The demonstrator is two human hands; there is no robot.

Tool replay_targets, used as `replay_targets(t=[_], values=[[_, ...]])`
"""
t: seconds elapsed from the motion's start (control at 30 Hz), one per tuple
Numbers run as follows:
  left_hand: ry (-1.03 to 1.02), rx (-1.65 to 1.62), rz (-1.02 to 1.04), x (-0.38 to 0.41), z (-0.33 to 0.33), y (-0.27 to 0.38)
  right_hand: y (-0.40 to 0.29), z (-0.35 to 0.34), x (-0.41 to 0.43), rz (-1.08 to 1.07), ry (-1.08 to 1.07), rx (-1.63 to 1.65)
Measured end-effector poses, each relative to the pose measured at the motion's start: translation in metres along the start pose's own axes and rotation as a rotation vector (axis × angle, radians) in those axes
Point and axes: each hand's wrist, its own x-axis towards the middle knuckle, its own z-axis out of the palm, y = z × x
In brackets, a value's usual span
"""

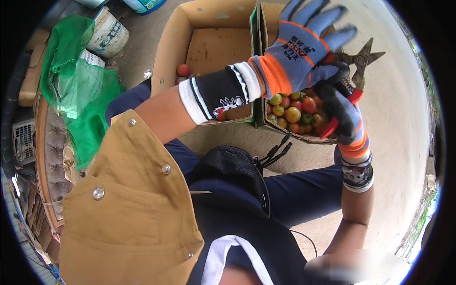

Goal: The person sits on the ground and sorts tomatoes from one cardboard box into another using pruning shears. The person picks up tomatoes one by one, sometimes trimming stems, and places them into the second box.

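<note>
My left hand [306, 42], in a grey-blue glove with orange trim, is spread with its back to the camera above the right cardboard box. In the matching glove, my right hand [342, 114] grips red-handled pruning shears [362, 58], whose blades are apart and point up and to the right. The two hands overlap near the pivot of the shears, so contact between them is unclear. Red, green and yellowish tomatoes [293, 114] lie below in the right cardboard box [269, 21]. A few tomatoes [183, 70] are in the left cardboard box [172, 39], partly hidden by my left forearm.
Green mesh netting [96, 117] and a dirty white bucket [108, 32] lie to the left. Beside them is a grey plastic crate [23, 140]. A black pouch [228, 171] with straps rests between my legs, just below the boxes.
</note>
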Motion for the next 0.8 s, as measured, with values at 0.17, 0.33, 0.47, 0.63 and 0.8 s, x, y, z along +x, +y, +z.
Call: replay_targets(t=[0.17,0.33,0.47,0.63,0.8], values=[[0.355,-0.153,-0.05,-0.006,0.01,0.008,0.001,-0.007,-0.001,0.016,0.051,-0.012],[0.036,-0.327,-0.548,-0.115,0.016,-0.106,-0.01,-0.01,0.011,0.509,0.231,0.126],[-1.232,0.026,-0.8,-0.201,0.024,-0.136,0.004,-0.029,0.006,0.356,0.096,-0.765],[-1.558,0.148,-0.87,-0.265,0.06,-0.113,0.008,-0.023,0.009,0.39,0.003,-0.797],[-1.51,0.202,-1.045,-0.263,0.074,-0.088,0.012,-0.024,0.007,0.422,-0.015,-0.841]])
